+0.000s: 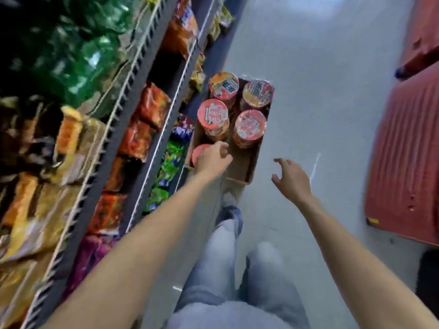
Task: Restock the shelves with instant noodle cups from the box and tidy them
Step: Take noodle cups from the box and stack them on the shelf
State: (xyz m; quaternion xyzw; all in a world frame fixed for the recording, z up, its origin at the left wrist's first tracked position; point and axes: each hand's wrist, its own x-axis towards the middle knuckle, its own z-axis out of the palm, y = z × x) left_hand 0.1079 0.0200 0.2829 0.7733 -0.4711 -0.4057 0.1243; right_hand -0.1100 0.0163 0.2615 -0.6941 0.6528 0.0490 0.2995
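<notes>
A brown cardboard box (244,162) sits on the floor beside the shelving and holds several instant noodle cups with red and orange lids, some stacked. My left hand (212,157) reaches down over the nearest red cup (199,151) at the box's near left corner, fingers curled around its top; the cup is mostly hidden under the hand. Two stacks (213,118) (249,127) stand in the middle of the box and two more cups (223,85) (257,92) at the far end. My right hand (291,178) hovers to the right of the box, fingers spread and holding nothing.
Metal shelves (133,119) run along the left, packed with snack and noodle packets in orange, green and purple. Grey floor (320,91) stretches ahead. A red ribbed object (403,150) lies on the right. My legs in light jeans (228,269) stand just behind the box.
</notes>
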